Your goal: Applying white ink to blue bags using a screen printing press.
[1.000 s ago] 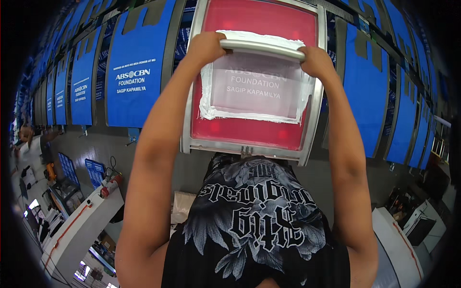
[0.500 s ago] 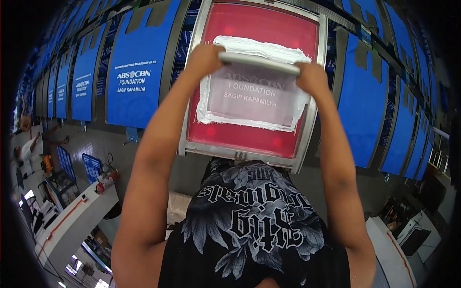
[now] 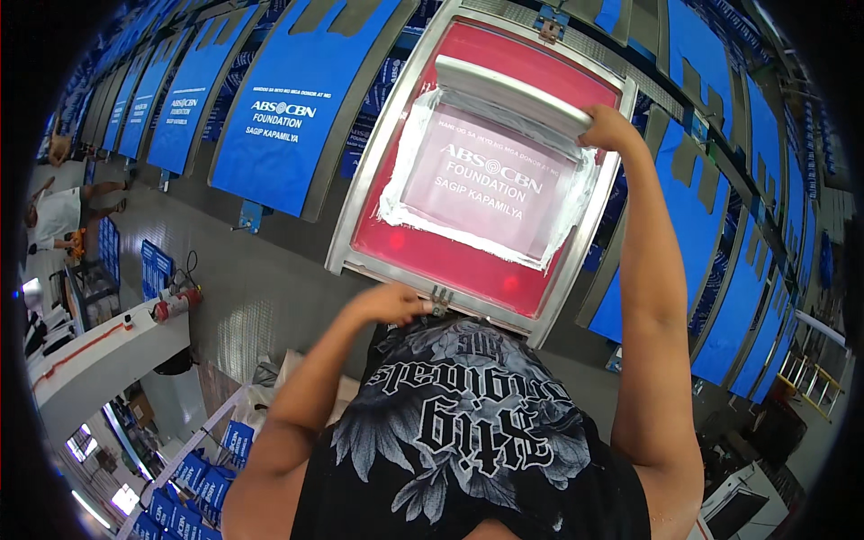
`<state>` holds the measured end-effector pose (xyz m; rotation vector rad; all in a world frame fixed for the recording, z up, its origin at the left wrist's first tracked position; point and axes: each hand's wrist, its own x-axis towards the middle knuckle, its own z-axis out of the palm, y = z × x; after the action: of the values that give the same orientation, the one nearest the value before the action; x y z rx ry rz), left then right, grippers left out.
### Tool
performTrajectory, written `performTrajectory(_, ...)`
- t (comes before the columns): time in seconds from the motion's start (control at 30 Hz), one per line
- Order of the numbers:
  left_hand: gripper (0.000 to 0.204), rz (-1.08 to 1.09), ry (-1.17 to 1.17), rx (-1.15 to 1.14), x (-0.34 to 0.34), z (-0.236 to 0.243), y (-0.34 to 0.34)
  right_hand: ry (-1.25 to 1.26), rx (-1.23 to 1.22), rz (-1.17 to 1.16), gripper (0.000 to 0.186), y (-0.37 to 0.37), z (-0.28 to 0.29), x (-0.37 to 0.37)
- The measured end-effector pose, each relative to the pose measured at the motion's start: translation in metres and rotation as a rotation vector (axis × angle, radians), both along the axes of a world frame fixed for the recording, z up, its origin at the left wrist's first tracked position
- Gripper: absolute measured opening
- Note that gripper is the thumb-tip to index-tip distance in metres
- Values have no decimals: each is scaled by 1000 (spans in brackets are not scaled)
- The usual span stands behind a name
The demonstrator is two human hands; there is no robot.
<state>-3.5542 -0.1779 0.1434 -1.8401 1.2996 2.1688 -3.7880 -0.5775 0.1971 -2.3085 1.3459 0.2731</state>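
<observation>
A metal screen-printing frame (image 3: pixel 345 247) with red mesh (image 3: pixel 378 234) lies before me, white ink smeared around a pale stencil panel with lettering (image 3: pixel 486 180). A long squeegee (image 3: pixel 504 94) rests across the panel's upper end. My right hand (image 3: pixel 601 128) is closed around the squeegee's right end. My left hand (image 3: pixel 400 304) is low at the frame's front edge, fingers closed on a small metal fitting (image 3: pixel 436 301) there, just above my dark printed shirt.
Rows of platens with blue fabric pieces (image 3: pixel 270 126) (image 3: pixel 657 243) flank the frame on rails. Another person (image 3: pixel 58 214) is at the far left. A pale counter (image 3: pixel 94 346), a red cylinder (image 3: pixel 175 304), stacked blue pieces (image 3: pixel 184 486) and a ladder (image 3: pixel 805 382) show around the edges.
My left hand has let go of the squeegee and dropped to the front edge. The squeegee now leans at the panel's upper end in my right hand. The view has turned slightly.
</observation>
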Motion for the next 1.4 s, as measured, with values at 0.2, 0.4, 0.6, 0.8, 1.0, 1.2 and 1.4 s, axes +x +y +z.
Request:
performTrajectory(0.2,42,404,348,-45,-37,-50,44,-38,-238,85,51,15,-2,35)
performTrajectory(0.4,40,475,447,-79,-43,-10,41,-9,-191,60,50,100,22,34)
performTrajectory(0.6,40,469,388,-92,-45,-16,35,-94,-323,63,41,312,18,16)
performTrajectory(0.8,42,423,151,-92,-44,-38,40,-211,-403,65,32,291,13,6)
performTrajectory(1.0,46,435,123,-156,-41,-43,51,-113,-302,119,34,265,18,-14)
performTrajectory(1.2,43,191,-471,-905,-21,29,31,-137,-259,60,31,263,8,-29)
performTrajectory(1.4,38,-167,-692,-1254,50,54,-79,-134,-242,6,36,274,4,-30)
